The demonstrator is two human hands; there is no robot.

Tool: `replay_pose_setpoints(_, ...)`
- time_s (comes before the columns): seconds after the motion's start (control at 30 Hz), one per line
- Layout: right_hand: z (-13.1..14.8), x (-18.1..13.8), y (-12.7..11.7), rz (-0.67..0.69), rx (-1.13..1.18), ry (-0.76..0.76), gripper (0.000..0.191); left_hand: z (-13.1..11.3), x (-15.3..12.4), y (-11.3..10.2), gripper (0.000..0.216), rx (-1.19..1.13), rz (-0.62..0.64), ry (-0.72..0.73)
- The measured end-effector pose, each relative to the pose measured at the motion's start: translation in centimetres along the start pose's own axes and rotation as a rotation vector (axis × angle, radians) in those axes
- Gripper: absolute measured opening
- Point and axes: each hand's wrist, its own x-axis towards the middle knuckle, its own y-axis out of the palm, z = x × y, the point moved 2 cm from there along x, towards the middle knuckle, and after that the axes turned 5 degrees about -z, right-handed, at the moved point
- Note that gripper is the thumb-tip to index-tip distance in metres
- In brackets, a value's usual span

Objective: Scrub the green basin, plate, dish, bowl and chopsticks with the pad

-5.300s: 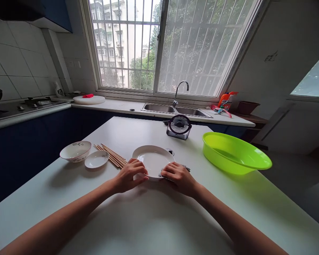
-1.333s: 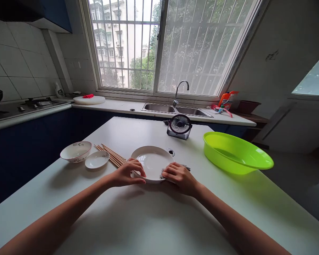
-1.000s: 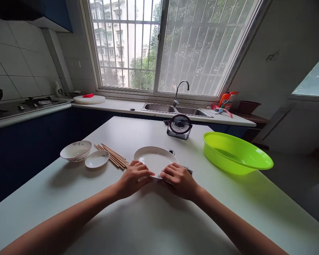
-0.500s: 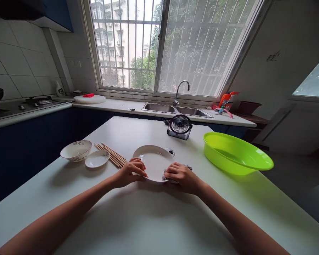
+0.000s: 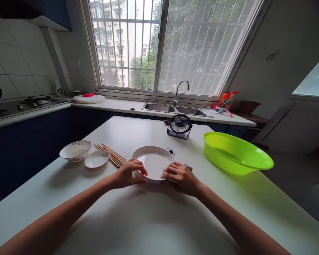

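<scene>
A white plate (image 5: 153, 161) rests on the white table (image 5: 138, 219) in front of me. My left hand (image 5: 127, 174) grips the plate's near left rim with curled fingers. My right hand (image 5: 181, 177) presses a small grey patterned cloth (image 5: 188, 166) against the plate's near right rim, fingers closed over it; most of the cloth is hidden under the hand. A bundle of wooden chopsticks (image 5: 111, 154) lies just left of the plate. Further left sit a small white saucer (image 5: 96, 159) and a patterned bowl (image 5: 75, 150).
A lime green plastic basin (image 5: 236, 153) stands at the right of the table. A small black desk fan (image 5: 179, 126) sits behind the plate. Beyond are a steel sink (image 5: 175, 110) with tap under the window, a stove (image 5: 29, 102) at left, and bottles (image 5: 227, 100) at right.
Both hands have shifted back and forth along the plate's near rim, the right one rubbing with the cloth; the plate has wobbled slightly in place. Nothing else has moved.
</scene>
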Motion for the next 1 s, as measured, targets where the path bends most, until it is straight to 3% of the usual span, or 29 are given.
replay_pose_setpoints(0.2,1.2,0.8,-0.3,0.014,-0.052,0.086,0.029,-1.3,-0.1,2.0,0.013,0.186,-0.064,0.093)
replay_pose_setpoints(0.37,1.4,0.7,-0.1,0.076,-0.057,0.113,0.025,-1.1,-0.3,2.6,0.023,0.094,-0.09,0.071)
replay_pose_setpoints(0.73,-1.1,-0.9,-0.4,0.228,0.043,0.041,0.024,0.5,-0.3,1.5,0.036,-0.105,-0.007,0.012)
replay_pose_setpoints(1.0,-2.4,-1.6,-0.8,0.179,0.089,0.052,0.025,1.2,-0.2,0.4,0.027,-0.14,0.013,0.046)
